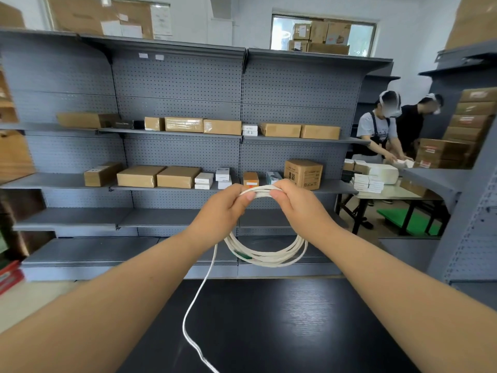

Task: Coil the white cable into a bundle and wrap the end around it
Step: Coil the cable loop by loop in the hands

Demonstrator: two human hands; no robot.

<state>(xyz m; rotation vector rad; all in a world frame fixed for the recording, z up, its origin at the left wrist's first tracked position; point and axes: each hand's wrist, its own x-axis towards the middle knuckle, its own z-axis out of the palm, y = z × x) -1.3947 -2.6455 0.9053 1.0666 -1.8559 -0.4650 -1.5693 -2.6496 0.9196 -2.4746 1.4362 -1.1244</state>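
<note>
The white cable hangs as a coil of several loops in mid-air above the black table. My left hand and my right hand both grip the top of the coil, side by side, with fingers curled round the strands. A small green part shows on the lower left of the loops. One loose strand drops from under my left hand, trails down onto the table and runs off the bottom edge of the view.
Grey pegboard shelving stands behind the table with cardboard boxes on its shelves. Two people work at a table with white boxes at the right. Stacked cartons rise at the far right.
</note>
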